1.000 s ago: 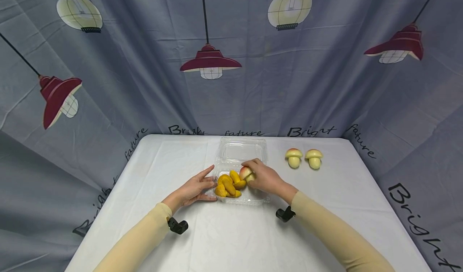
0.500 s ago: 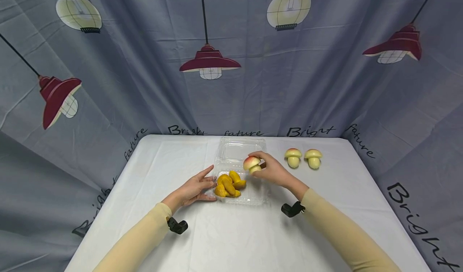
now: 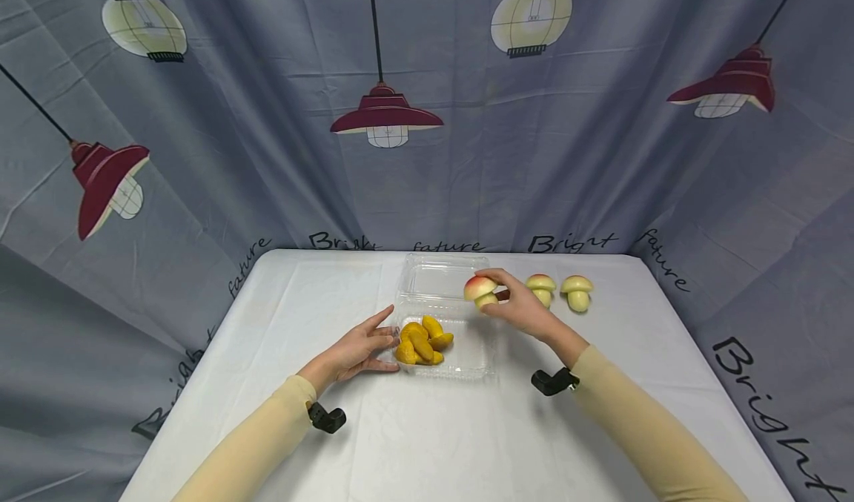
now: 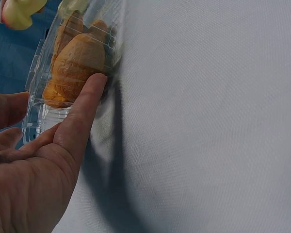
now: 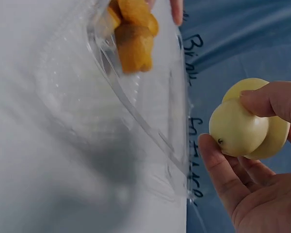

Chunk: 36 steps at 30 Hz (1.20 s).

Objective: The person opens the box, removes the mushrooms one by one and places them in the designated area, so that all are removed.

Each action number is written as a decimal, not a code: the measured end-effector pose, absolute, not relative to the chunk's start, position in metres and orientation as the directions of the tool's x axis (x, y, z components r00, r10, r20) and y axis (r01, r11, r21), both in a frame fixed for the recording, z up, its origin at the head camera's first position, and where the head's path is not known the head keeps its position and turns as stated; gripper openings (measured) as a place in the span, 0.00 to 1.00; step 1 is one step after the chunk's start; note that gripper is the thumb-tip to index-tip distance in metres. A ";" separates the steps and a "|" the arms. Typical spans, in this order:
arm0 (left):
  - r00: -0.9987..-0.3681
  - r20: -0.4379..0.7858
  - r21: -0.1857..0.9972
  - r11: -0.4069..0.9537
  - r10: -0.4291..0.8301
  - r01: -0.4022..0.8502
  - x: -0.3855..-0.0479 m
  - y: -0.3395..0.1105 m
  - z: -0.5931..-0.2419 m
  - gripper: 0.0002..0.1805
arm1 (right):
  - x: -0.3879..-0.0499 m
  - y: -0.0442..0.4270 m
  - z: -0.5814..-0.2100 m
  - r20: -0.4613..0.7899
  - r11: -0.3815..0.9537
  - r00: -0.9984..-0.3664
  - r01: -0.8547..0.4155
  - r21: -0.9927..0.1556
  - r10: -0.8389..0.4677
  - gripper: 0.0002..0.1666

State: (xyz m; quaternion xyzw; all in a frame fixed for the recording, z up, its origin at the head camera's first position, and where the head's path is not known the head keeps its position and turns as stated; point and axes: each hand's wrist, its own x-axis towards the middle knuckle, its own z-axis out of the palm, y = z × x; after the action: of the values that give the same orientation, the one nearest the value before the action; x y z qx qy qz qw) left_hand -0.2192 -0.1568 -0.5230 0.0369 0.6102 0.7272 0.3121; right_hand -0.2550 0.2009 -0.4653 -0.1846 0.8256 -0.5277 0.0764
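Note:
The right hand (image 3: pixel 523 311) pinches a mushroom-shaped piece (image 3: pixel 480 290) with a red and cream cap, held up by the box's right side; in the right wrist view thumb and fingers grip the pale piece (image 5: pixel 238 127). The left hand (image 3: pixel 353 350) has its fingers spread and touches the left side of the clear plastic box (image 3: pixel 472 346). Several yellow-orange pieces (image 3: pixel 420 344) lie in the box's left part. In the left wrist view a finger of the left hand (image 4: pixel 43 165) rests along the box wall beside the orange pieces (image 4: pixel 80 63).
Two more mushroom-shaped pieces stand at the back right, one (image 3: pixel 541 282) partly behind the right hand and one (image 3: pixel 577 293) farther right. The box's clear lid (image 3: pixel 443 276) lies folded back towards the rear edge of the white table (image 3: pixel 427 435). A printed curtain (image 3: pixel 427 190) surrounds the table.
The right hand has lifted the mushroom-shaped piece from among the yellow ones in the box and moved it back and to the right. The left hand has stayed at the box.

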 end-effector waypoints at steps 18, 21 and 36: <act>-0.800 -0.319 0.912 -0.067 0.508 -0.405 -0.219 -0.157 -0.523 0.40 | -0.261 0.249 -0.459 0.048 0.288 -0.957 -0.133 -0.948 -0.286 0.40; -0.798 -0.318 0.911 -0.068 0.511 -0.406 -0.219 -0.157 -0.522 0.40 | -0.262 0.258 -0.459 0.039 0.310 -0.963 -0.124 -0.942 -0.267 0.42; -0.801 -0.329 0.904 -0.079 0.500 -0.421 -0.217 -0.156 -0.521 0.41 | -0.261 0.298 -0.452 0.057 0.357 -0.980 -0.124 -0.926 -0.191 0.43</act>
State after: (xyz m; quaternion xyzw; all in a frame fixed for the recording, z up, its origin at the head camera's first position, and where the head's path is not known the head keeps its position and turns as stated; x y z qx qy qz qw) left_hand -0.2173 -0.1560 -0.5206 0.0329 0.6017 0.7338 0.3138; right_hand -0.2611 0.2979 -0.4519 -0.0956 0.8233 -0.5588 0.0300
